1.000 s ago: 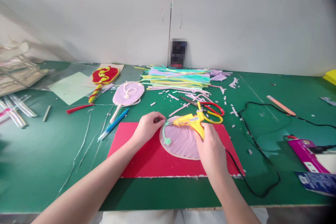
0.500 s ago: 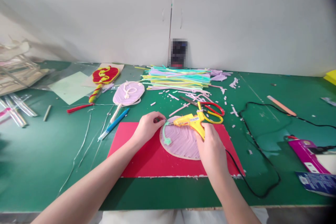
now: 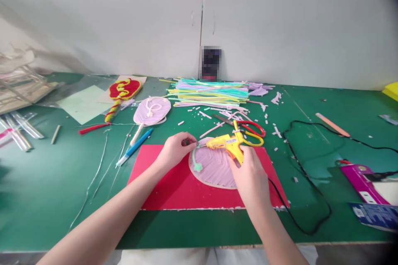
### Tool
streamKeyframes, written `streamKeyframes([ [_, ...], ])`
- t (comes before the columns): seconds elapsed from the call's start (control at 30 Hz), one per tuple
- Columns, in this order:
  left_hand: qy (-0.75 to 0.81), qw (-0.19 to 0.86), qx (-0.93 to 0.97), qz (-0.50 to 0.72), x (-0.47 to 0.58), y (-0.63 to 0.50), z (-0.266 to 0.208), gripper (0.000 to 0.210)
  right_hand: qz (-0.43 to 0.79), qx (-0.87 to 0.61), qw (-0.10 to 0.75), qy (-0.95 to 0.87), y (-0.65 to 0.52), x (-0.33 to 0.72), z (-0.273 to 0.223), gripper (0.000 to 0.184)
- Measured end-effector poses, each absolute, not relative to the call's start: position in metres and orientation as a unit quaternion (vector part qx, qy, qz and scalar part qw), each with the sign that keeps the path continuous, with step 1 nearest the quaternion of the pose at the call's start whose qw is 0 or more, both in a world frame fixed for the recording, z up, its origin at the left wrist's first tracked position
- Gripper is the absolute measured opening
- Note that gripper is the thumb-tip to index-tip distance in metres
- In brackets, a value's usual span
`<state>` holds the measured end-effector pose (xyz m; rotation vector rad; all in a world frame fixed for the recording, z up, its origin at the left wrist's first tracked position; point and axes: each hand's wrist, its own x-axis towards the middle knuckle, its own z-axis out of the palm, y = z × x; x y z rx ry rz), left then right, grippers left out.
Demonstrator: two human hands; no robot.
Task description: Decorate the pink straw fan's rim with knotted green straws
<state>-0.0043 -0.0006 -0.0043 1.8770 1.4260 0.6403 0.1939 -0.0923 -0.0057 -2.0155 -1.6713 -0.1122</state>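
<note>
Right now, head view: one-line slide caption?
Right hand holding yellow plastic glue gun, nozzle near left hand, over oval lilac ridged panel on rectangular red board.

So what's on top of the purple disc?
A green strip lies on the disc, along its left side. The glue gun and right hand hide parts of the disc's far and right sides; what's beneath them can't be seen.

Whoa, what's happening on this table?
Someone's right hand is holding a yellow glue gun, its tip pointing toward the fingertips of their left hand. Those fingers are at the edge of a purple disc, near the top of its curvy green strip; I can't tell if they're gripping anything. The disc lies on a red board. Colorful fuzzy sticks are piled behind.
</note>
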Motion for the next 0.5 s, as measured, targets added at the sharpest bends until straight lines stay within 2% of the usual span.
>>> streamKeyframes([
  [0.5, 0.546, 0.344, 0.724, 0.243, -0.002, -0.001, -0.001, 0.011, -0.012, -0.757, 0.299, -0.581, -0.092, 0.215, 0.005, 0.039],
])
